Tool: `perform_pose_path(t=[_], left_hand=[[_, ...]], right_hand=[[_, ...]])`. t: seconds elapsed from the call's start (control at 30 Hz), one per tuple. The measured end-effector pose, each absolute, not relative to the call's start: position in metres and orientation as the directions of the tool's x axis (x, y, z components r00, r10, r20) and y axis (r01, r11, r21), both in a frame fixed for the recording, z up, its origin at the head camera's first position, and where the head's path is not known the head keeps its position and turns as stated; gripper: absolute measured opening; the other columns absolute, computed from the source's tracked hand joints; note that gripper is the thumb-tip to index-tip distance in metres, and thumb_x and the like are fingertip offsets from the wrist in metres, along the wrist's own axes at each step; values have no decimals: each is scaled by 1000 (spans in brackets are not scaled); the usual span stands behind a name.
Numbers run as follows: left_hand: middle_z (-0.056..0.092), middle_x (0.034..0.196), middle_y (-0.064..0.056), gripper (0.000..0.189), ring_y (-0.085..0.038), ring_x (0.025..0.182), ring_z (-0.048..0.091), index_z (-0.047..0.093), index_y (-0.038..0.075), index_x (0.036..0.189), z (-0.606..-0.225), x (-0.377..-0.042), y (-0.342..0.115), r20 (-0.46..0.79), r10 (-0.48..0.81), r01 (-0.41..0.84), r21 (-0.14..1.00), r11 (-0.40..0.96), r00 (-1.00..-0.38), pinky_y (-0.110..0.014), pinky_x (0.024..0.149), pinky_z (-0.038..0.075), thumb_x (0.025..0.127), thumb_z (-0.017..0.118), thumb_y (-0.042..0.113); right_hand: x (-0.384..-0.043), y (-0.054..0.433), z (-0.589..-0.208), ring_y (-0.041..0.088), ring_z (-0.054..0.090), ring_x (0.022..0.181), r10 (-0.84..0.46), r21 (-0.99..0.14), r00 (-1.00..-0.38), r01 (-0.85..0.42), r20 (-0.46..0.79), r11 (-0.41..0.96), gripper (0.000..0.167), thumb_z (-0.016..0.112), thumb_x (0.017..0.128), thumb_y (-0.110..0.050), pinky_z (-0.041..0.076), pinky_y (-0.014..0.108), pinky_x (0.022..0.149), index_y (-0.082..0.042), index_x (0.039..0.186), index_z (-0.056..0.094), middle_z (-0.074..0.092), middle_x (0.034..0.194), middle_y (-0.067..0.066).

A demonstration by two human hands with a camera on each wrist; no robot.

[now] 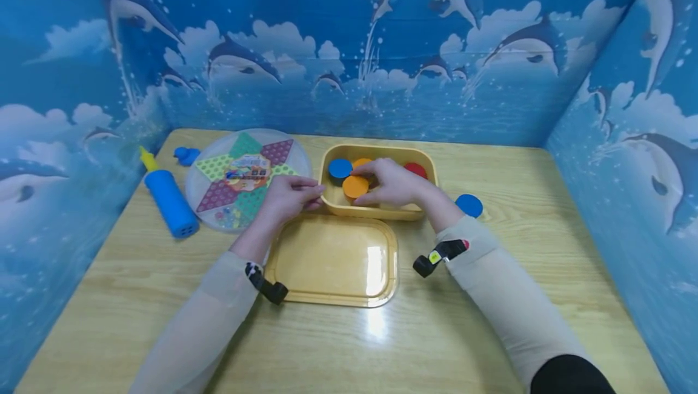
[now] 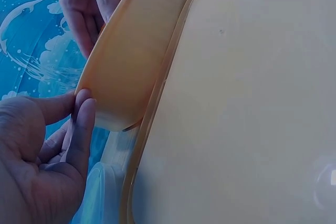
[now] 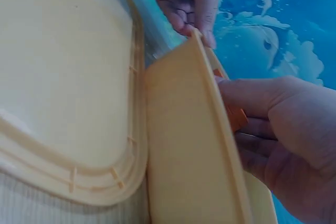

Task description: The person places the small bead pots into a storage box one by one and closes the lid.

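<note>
A yellow rectangular box [image 1: 382,212] holds several round, flat-topped pieces. My left hand [image 1: 291,197] pinches the box's left rim between thumb and fingers, seen also in the left wrist view, where the hand [image 2: 47,150] is at the box's corner. Reaching inside, my right hand [image 1: 395,183] has thumb and fingers on either side of an orange round piece [image 1: 355,186]. In the right wrist view that hand [image 3: 294,124] is behind the box wall, with part of the orange piece [image 3: 237,119] showing. A blue piece [image 1: 340,168] and a red piece [image 1: 415,169] also lie in the box.
A yellow lid [image 1: 332,260] lies flat in front of the box. Left of it are a round star-patterned game board [image 1: 245,157], a blue pump with yellow nozzle [image 1: 171,203] and a small blue object [image 1: 186,156]. A blue round piece [image 1: 469,205] lies right of the box.
</note>
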State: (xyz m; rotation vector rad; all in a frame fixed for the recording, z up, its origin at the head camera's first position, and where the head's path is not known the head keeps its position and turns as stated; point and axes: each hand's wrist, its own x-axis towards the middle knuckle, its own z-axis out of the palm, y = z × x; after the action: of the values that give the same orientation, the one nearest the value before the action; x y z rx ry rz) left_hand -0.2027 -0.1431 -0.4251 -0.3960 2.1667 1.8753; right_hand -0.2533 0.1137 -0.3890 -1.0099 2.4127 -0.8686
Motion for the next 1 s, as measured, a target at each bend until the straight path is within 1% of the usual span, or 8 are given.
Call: perform_pose_path(t=[0.13, 0.33, 0.53, 0.77, 1.0], left_hand=[[76, 108, -23, 35, -18, 77, 76, 71, -7, 127, -424, -203, -143, -348, -32, -350, 928, 131, -937, -31, 74, 67, 99, 79, 11], [75, 107, -22, 33, -19, 78, 76, 72, -7, 125, -423, -203, -143, -343, -20, -343, 931, 128, -939, -33, 75, 67, 99, 78, 12], [76, 107, -21, 32, -21, 80, 77, 73, -5, 124, -423, -203, -143, -357, -35, -358, 923, 145, -934, -35, 76, 67, 99, 79, 14], [76, 108, -21, 33, -20, 79, 77, 73, -5, 125, -424, -203, -143, -361, -39, -362, 921, 145, -932, -36, 77, 67, 99, 79, 14], [76, 106, -21, 33, -19, 78, 76, 72, -6, 124, -425, -202, -144, -355, -31, -356, 923, 147, -934, -34, 75, 67, 99, 79, 14]], right_hand=[[-257, 104, -396, 22, 64, 111, -751, -640, -649, -529, -118, 558, 60, 83, 96, -25, 57, 37, 100, 2, 145, 61, 68, 132, 12], [-257, 94, -401, 23, 63, 114, -766, -636, -631, -542, -124, 550, 57, 81, 98, -18, 55, 36, 103, 5, 145, 60, 68, 132, 14], [-258, 88, -405, 22, 66, 116, -756, -653, -643, -521, -123, 550, 55, 82, 96, -14, 57, 35, 104, 4, 144, 62, 69, 131, 13], [-258, 82, -408, 22, 70, 114, -736, -692, -666, -474, -123, 545, 56, 84, 93, -8, 60, 33, 99, 7, 142, 62, 70, 130, 16], [-256, 75, -410, 23, 71, 113, -724, -696, -682, -468, -107, 544, 54, 86, 91, -6, 61, 31, 96, 7, 139, 64, 71, 129, 17]])
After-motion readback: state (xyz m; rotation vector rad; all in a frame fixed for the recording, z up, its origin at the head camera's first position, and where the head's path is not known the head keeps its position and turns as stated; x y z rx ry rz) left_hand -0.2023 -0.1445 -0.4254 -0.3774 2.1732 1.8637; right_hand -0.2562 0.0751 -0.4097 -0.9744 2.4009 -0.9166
